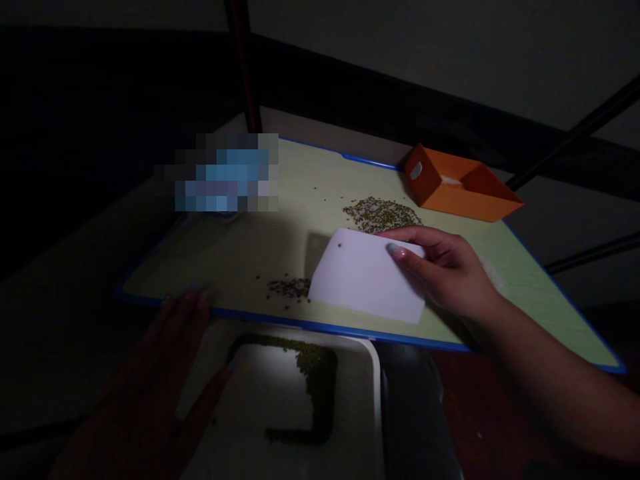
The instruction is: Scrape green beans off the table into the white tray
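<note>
My right hand [445, 267] pinches a white card [367, 277] between thumb and fingers, tilted over the pale yellow-green board [240, 253]. One small green bean lies against the card's face. Just left of its lower edge is a small cluster of beans [290, 288]; behind it spreads a larger patch of beans [383, 213]. My left hand [165, 373], in deep shadow, has its fingers stretched to the board's blue front edge and its thumb apart, over the white tray [376, 387]. Dark green beans [320, 380] line the tray's far and right sides.
An orange open box [465, 187] sits at the board's far right corner. A pixelated blue item [225, 180] is at the back left. Dark thin poles [243, 67] rise behind the board. Right of the tray, the reddish floor [480, 413] shows beneath the board.
</note>
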A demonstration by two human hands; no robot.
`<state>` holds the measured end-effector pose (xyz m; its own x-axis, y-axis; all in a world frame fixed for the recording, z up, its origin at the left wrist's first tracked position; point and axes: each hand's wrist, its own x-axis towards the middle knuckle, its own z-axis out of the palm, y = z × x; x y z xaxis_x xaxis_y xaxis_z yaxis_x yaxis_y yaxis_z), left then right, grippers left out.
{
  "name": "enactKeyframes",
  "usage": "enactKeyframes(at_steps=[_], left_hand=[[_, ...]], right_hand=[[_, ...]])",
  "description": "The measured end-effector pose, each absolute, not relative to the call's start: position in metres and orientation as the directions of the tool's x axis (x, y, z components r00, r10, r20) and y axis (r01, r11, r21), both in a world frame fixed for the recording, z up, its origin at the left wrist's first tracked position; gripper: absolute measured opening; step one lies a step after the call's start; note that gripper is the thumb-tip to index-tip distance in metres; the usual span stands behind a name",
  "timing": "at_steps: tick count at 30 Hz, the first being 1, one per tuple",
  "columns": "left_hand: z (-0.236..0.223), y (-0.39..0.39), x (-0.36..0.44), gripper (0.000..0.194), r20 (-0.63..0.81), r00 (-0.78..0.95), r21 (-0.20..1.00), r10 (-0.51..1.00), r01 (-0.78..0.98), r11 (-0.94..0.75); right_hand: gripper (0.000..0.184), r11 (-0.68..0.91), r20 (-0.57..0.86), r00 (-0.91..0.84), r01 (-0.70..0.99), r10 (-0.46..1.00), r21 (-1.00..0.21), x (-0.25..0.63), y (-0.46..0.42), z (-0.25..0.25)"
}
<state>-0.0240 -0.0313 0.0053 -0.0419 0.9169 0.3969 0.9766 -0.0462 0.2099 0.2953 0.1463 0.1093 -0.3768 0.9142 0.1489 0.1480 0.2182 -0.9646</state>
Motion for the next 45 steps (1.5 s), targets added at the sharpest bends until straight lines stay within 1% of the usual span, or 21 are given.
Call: enactKeyframes(at_steps=[1,3,8,12,18,21,23,27,30,34,39,45], left_hand=[[0.0061,-0.0317,-0.023,0.073,0.351,-0.034,0.207,0.936,0.977,-0.042],[0.0073,-0.0322,-0.0215,0.074,0.368,-0.044,0.209,0.929,0.977,-0.037],[0.0094,-0.0312,-0.019,0.072,0.354,-0.047,0.21,0.934,0.977,-0.03],[0.009,-0.0303,-0.0183,0.072,0.375,-0.037,0.211,0.926,0.976,-0.047],[0.0072,-0.0337,-0.0208,0.072,0.382,-0.041,0.202,0.923,0.979,-0.04],[0.0072,-0.0347,-0.0214,0.073,0.365,-0.043,0.196,0.93,0.98,-0.032],[0.007,-0.0344,-0.0213,0.072,0.358,-0.039,0.196,0.933,0.98,-0.035],[0.0066,-0.0327,-0.02,0.072,0.359,-0.05,0.207,0.932,0.978,-0.027],[0.0084,-0.0322,-0.0179,0.072,0.354,-0.061,0.21,0.933,0.977,-0.016],[0.0113,-0.032,-0.0162,0.072,0.324,-0.084,0.223,0.942,0.975,0.01],[0.0088,-0.0315,-0.0187,0.071,0.361,-0.054,0.216,0.931,0.976,-0.027],[0.0072,-0.0322,-0.0183,0.072,0.349,-0.059,0.222,0.935,0.975,-0.021]], right_hand=[[0.018,0.218,0.147,-0.373,0.154,0.916,-0.964,0.2955,0.1463,0.1092],[0.017,0.222,0.15,-0.367,0.16,0.918,-0.962,0.2957,0.1463,0.109],[0.015,0.256,0.164,-0.395,0.192,0.904,-0.947,0.2948,0.1453,0.1096],[0.018,0.288,0.17,-0.422,0.234,0.89,-0.929,0.2935,0.1432,0.1106],[0.017,0.225,0.109,-0.456,0.208,0.883,-0.952,0.2925,0.1386,0.1095],[0.019,0.219,0.102,-0.46,0.209,0.882,-0.953,0.2926,0.1371,0.109],[0.021,0.239,0.117,-0.456,0.22,0.882,-0.946,0.2927,0.1371,0.1089],[0.023,0.315,0.207,-0.411,0.214,0.888,-0.924,0.2931,0.1387,0.1079],[0.022,0.345,0.242,-0.379,0.233,0.893,-0.909,0.2935,0.1399,0.1059],[0.018,0.353,0.251,-0.386,0.221,0.888,-0.909,0.2932,0.1406,0.1034],[0.018,0.35,0.237,-0.424,0.213,0.874,-0.912,0.292,0.1415,0.1032],[0.019,0.346,0.212,-0.474,0.216,0.855,-0.913,0.2903,0.14,0.1046]])
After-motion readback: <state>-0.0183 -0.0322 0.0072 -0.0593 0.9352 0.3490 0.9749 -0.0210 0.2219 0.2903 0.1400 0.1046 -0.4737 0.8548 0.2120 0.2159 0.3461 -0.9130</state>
